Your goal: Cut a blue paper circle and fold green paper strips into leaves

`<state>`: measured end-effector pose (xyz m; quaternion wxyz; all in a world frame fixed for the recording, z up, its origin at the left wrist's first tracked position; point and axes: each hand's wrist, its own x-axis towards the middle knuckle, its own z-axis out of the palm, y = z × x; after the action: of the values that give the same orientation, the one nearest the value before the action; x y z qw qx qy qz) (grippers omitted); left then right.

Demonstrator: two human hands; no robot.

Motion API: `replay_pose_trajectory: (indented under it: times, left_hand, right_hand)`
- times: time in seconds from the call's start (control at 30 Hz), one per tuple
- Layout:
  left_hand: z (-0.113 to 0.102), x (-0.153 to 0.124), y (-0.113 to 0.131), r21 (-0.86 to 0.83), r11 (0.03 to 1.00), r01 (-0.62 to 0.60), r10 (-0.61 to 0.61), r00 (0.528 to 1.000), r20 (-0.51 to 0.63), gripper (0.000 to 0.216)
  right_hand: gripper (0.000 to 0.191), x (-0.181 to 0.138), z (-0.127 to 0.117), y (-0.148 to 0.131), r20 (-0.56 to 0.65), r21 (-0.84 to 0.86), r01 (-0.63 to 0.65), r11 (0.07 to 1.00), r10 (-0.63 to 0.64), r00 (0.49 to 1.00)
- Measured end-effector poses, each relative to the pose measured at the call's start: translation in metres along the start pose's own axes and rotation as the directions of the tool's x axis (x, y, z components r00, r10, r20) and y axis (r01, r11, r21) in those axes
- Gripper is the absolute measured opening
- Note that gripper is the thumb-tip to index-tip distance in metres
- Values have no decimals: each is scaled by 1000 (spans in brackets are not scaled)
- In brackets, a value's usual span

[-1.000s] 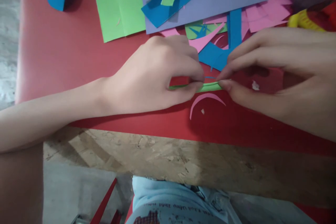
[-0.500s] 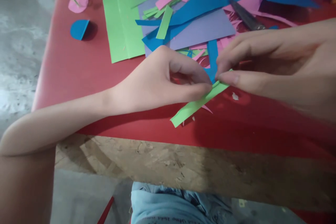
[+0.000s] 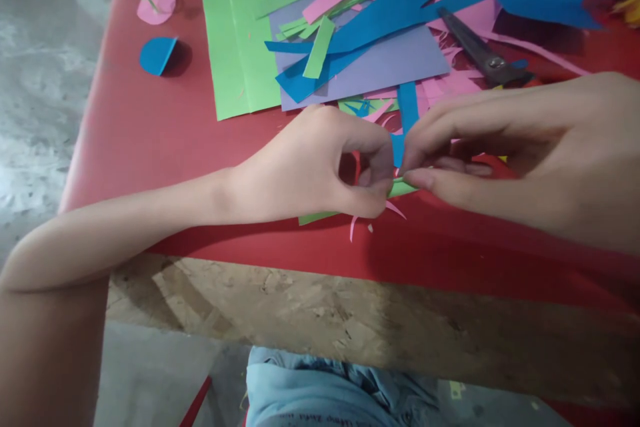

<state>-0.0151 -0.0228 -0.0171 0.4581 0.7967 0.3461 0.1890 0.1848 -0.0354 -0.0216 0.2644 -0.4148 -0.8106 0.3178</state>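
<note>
Between my two hands is a narrow green paper strip (image 3: 404,187), held above the red tabletop near its front edge. My left hand (image 3: 320,163) pinches it between thumb and fingertips, and a tail of the strip shows below that hand. Close beside it, my right hand (image 3: 500,160) grips the same strip with thumb and forefinger. Most of the strip is hidden by the fingers. Just below lie thin pink paper shavings (image 3: 395,211).
Behind my hands lie blue strips (image 3: 395,10), a purple sheet (image 3: 390,67) and a folded green sheet (image 3: 240,53). Scissors (image 3: 480,50) rest at the right. A blue half-round piece (image 3: 158,56) and pink-based green paper shapes (image 3: 156,5) are at the left.
Both hands have turned the green strip flatter, and its free end has swung left, now mostly behind my left hand. My right hand has shifted down a little, uncovering more of the scissors.
</note>
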Motion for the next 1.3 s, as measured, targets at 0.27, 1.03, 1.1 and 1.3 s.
replay_pose_trajectory:
  times: [0.27, 1.03, 1.1, 1.3]
  left_hand:
    - [-3, 1, -2, 341, 920, -194, 193, 981, 37, 15]
    - [-15, -1, -2, 374, 887, -272, 374, 898, -232, 20]
    - [-18, 0, 1, 250, 956, -155, 225, 932, -282, 20]
    - [-19, 3, 6, -61, 998, -9, -10, 947, -320, 7]
  right_hand:
    - [6, 2, 8, -5, -26, -102, -250, 963, 248, 968]
    - [7, 0, 2, -13, -221, 180, -302, 936, 338, 915]
    - [8, 0, -1, -12, -282, 132, -297, 946, 323, 903]
    - [7, 1, -11, -3, -235, -85, -90, 992, 67, 970]
